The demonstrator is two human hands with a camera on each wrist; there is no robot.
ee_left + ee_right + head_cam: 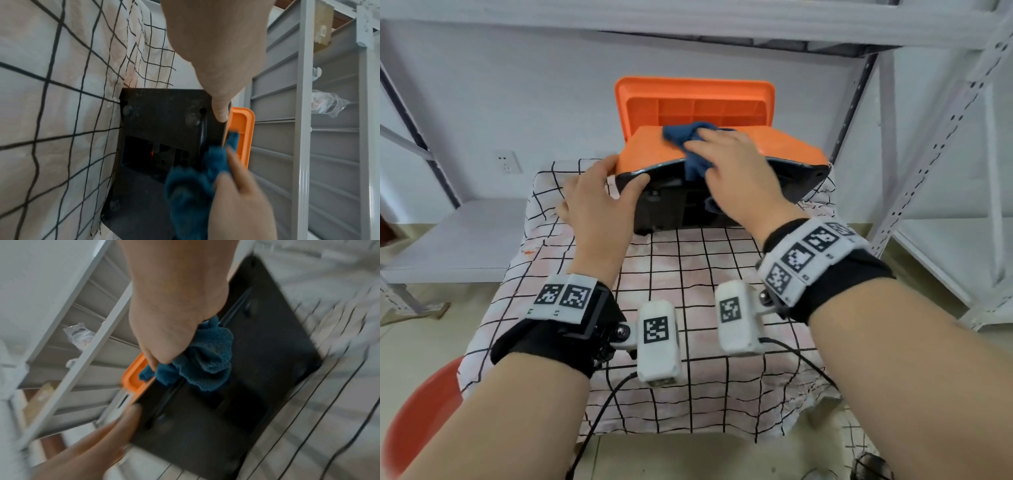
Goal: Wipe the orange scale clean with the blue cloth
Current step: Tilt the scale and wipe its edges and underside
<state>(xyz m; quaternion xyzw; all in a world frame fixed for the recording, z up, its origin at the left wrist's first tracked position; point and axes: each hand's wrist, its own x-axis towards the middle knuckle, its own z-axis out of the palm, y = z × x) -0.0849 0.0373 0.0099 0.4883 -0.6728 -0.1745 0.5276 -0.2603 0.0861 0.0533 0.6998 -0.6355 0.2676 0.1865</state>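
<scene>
The orange scale (654, 150) is tipped up on the checked table, its black underside (722, 202) facing me. Its ribbed orange pan (695, 99) stands upright behind it. My left hand (619, 174) grips the scale's left corner, thumb (221, 112) on the black base (164, 121) and fingers round the orange edge. My right hand (719, 154) holds the bunched blue cloth (685, 135) against the scale's orange top side, part of it hanging over the edge. The right wrist view shows the cloth (205, 360) bunched under my right hand (174, 313), over the black base (257, 378).
A white tablecloth (688, 267) with a black grid covers the small table. Grey metal shelving (935, 144) stands behind and to both sides. A red stool (421, 411) is at the lower left. Black cables (602, 407) trail off the front edge.
</scene>
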